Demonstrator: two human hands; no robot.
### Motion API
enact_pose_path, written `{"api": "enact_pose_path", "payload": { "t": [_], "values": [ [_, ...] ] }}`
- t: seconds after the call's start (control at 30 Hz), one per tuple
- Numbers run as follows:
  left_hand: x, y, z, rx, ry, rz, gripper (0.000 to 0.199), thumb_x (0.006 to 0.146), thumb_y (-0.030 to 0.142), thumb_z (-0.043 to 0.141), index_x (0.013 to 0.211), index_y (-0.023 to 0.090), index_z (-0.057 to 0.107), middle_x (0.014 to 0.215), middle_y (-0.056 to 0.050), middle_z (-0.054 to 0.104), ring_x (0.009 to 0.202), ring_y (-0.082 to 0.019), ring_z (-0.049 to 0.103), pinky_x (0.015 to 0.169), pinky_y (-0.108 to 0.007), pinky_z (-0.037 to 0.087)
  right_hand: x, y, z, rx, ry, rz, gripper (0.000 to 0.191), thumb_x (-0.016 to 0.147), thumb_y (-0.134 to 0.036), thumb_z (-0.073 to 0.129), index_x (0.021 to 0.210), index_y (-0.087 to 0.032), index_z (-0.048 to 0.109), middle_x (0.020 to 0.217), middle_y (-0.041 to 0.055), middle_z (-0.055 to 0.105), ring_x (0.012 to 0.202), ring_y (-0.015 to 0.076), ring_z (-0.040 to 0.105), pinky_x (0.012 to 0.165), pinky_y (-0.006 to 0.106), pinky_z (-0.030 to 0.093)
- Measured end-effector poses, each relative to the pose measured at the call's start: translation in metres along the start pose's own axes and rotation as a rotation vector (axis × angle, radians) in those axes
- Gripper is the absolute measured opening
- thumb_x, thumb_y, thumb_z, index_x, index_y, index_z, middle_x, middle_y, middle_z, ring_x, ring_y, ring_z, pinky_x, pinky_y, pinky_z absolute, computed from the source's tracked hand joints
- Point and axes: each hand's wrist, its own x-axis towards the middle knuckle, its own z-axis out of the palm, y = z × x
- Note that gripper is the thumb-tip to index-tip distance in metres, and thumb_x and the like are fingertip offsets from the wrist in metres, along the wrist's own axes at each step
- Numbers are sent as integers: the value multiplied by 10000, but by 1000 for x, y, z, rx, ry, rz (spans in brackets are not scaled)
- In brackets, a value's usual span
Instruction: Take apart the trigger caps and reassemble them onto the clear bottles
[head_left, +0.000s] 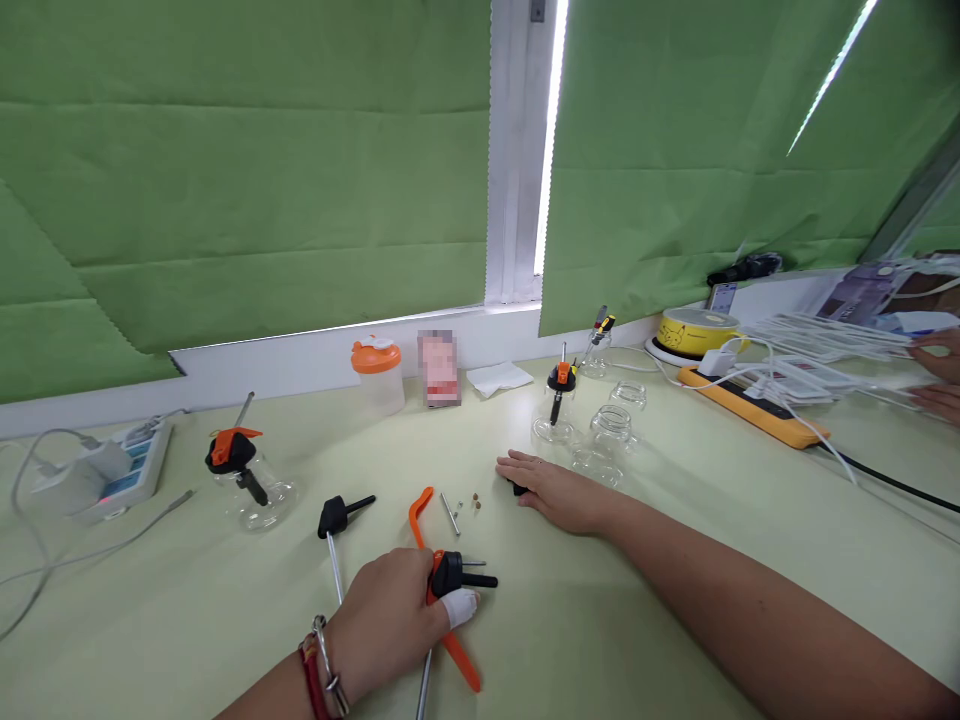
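My left hand [397,610], its thumb wrapped in white, is closed around a black plastic head [448,574] with a black stem and a thin metal pin pointing right. Orange lever pieces [461,660] show above and below that grip, and a metal rod [424,685] runs downward beneath it. My right hand [551,490] lies palm down with fingers stretched out over a small black part [517,488], mostly covered. Between the hands are a short metal rod [450,514] and small brownish bits [475,501]. Another black head [334,516] with a metal rod lies left.
Glass jars with black-and-orange tops stand at left [259,490] and right [553,420]. Several open glass jars [611,425] are beside my right hand. An orange-lidded cup [379,378], power strips [142,470] and an orange strip [757,408] line the table. Another person's hands [937,375] are far right.
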Motion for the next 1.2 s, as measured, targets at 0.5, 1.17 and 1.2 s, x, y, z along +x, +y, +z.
{"api": "enact_pose_path", "payload": {
  "t": [0.5,1.17,1.2],
  "values": [
    [-7,4,-2,-18,95,128,259,776,437,528,676,213,445,639,17,554,579,-157,463,529,-258,264,-13,-37,-3,-5,155,-254,356,927,-343,455,1201,-169,602,1314,119,546,1256,244,436,1069,392,301],
    [-15,16,1,111,-151,539,106,766,302,529,773,210,476,776,-9,637,616,-160,546,545,-250,369,-12,-70,29,843,-177,114,234,769,-374,639,714,-151,599,585,-43,497,517,67,373,474,190,292],
    [-15,16,1,126,-166,565,115,758,304,542,773,209,480,773,-9,637,614,-161,551,538,-250,366,-10,-71,31,877,-182,136,218,764,-355,642,702,-153,587,564,-51,479,495,62,352,455,189,272]
  ]
}}
